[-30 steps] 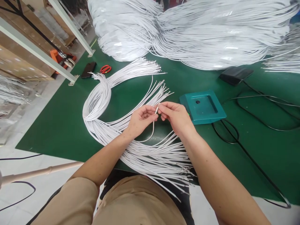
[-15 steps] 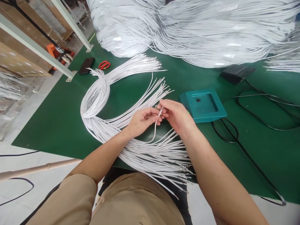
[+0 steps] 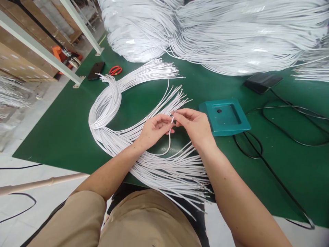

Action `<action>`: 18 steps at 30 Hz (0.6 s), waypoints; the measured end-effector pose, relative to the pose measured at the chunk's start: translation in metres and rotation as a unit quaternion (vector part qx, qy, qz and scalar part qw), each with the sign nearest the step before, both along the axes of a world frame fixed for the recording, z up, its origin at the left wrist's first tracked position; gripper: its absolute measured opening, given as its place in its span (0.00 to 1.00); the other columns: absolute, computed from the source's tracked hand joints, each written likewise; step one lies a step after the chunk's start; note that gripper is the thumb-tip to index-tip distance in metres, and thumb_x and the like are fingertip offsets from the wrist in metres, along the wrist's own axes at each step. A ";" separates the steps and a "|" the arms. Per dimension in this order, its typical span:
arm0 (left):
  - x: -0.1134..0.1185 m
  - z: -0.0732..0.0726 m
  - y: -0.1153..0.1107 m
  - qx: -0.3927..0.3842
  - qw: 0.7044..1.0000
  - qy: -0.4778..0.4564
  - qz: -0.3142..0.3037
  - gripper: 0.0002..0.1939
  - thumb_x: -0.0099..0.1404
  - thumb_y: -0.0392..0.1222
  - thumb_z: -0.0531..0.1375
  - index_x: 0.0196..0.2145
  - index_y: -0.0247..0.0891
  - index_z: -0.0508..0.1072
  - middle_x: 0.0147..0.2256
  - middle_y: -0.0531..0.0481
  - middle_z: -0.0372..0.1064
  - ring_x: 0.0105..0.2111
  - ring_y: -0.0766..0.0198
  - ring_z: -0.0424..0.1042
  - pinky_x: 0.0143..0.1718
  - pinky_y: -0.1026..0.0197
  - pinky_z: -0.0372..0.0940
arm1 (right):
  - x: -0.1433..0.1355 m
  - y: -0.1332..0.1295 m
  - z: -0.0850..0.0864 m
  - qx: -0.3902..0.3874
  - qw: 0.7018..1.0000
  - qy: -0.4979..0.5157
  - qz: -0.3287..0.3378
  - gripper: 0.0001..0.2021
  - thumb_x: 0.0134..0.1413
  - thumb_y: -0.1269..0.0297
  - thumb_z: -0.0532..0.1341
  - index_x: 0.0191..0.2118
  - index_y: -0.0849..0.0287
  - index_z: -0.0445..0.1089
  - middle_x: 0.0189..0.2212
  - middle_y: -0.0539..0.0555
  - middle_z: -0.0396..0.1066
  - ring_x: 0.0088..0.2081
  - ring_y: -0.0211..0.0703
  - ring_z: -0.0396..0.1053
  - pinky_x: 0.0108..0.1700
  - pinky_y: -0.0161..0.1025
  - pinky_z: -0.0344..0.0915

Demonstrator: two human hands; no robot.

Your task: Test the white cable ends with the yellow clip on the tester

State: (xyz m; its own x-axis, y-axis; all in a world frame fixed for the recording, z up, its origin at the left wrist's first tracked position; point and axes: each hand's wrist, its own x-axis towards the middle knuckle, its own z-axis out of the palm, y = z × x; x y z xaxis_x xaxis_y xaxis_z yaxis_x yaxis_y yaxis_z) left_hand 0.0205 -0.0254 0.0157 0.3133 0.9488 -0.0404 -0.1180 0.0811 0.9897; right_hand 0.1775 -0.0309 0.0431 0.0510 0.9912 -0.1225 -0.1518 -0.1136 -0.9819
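Note:
My left hand [image 3: 153,130] and my right hand [image 3: 194,126] meet over the green table mat [image 3: 64,130], both pinching the tip of one thin white wire [image 3: 169,140] that curves down between them. Under my wrists lies a looped bundle of cut white wires [image 3: 108,113], its ends fanned out towards me and towards the far right. A teal box-shaped device [image 3: 226,117] with a shallow square recess sits just right of my right hand.
Huge heaps of white wire [image 3: 218,34] fill the back of the table. Black cables [image 3: 259,151] and a black pedal [image 3: 262,82] lie at right. Red scissors [image 3: 115,70] and a dark phone [image 3: 96,70] sit at back left beside a white frame post [image 3: 78,82].
My hands stay together on the wire tip with small finger shifts; the wire end has slipped a little lower between my fingertips. The view shifted slightly.

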 end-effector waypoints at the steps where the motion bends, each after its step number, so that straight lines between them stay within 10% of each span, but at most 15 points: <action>1: 0.001 0.000 0.000 0.000 1.000 -0.006 0.000 0.20 0.57 0.45 0.70 0.43 0.34 0.70 0.32 0.51 0.72 0.29 0.68 0.76 0.30 0.67 0.69 | -0.001 0.000 -0.001 0.011 1.000 -0.024 -0.005 0.09 0.45 0.61 0.70 0.30 0.61 0.77 0.25 0.49 0.72 0.26 0.34 0.65 0.33 0.35 0.65; 9: -0.003 -0.003 0.005 -0.043 0.995 -0.070 -0.052 0.23 0.59 0.41 0.68 0.52 0.41 0.70 0.32 0.54 0.67 0.30 0.71 0.73 0.26 0.71 0.64 | -0.003 -0.001 -0.013 0.113 0.957 -0.268 0.000 0.09 0.58 0.63 0.60 0.27 0.58 0.70 0.25 0.49 0.70 0.28 0.37 0.64 0.36 0.38 0.60; 18: -0.011 0.000 0.013 -0.200 0.969 -0.136 -0.043 0.24 0.52 0.36 0.71 0.47 0.36 0.73 0.31 0.53 0.70 0.28 0.73 0.72 0.28 0.71 0.64 | -0.001 0.003 -0.022 0.296 0.767 -0.569 0.029 0.16 0.69 0.65 0.46 0.31 0.59 0.66 0.33 0.59 0.68 0.35 0.45 0.62 0.38 0.41 0.56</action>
State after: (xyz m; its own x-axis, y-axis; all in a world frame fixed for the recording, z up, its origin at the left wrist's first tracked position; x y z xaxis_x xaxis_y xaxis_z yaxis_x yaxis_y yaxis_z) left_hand 0.0099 -0.0122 0.0160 0.4408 0.8441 -0.3053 -0.3464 0.4738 0.8096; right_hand 0.1764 -0.0279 0.0211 -0.2546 0.8610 0.4404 0.8302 0.4281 -0.3571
